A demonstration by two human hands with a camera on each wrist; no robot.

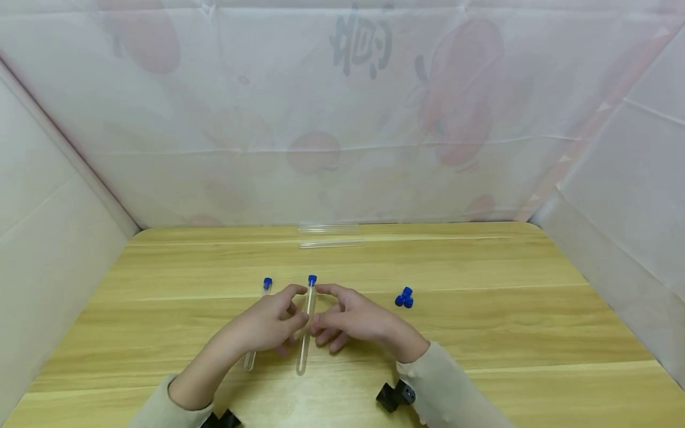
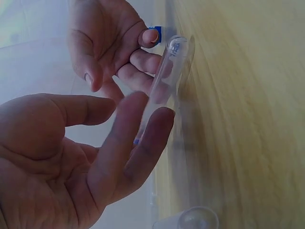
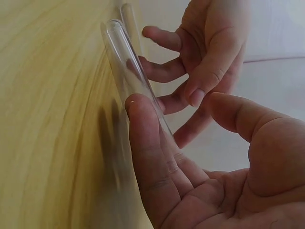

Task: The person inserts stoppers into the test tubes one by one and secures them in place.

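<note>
- While both hands met over the wooden table (image 1: 481,333), a clear test tube with a blue cap (image 1: 307,324) lay between them, its capped end pointing away from the person and its round end toward the person.
- The left hand (image 1: 267,324) was on the left side of this tube; its fingers were only loosely bent, and in the left wrist view the fingertips (image 2: 143,119) touched the glass without closing around it.
- The right hand (image 1: 350,321) was on the right side of the tube, fingers relaxed and a little spread; in the right wrist view one fingertip (image 3: 138,107) pressed against the tube wall.
- A second capped tube (image 1: 258,321) lay just to the left of the left hand, partly hidden under it.
- A small group of loose blue caps (image 1: 404,297) lay to the right of the right hand, near it but not touching.
- Two uncapped glass tubes (image 1: 330,243) lay well beyond both hands, close to the back wall of the white plastic sheet (image 1: 342,119).
</note>
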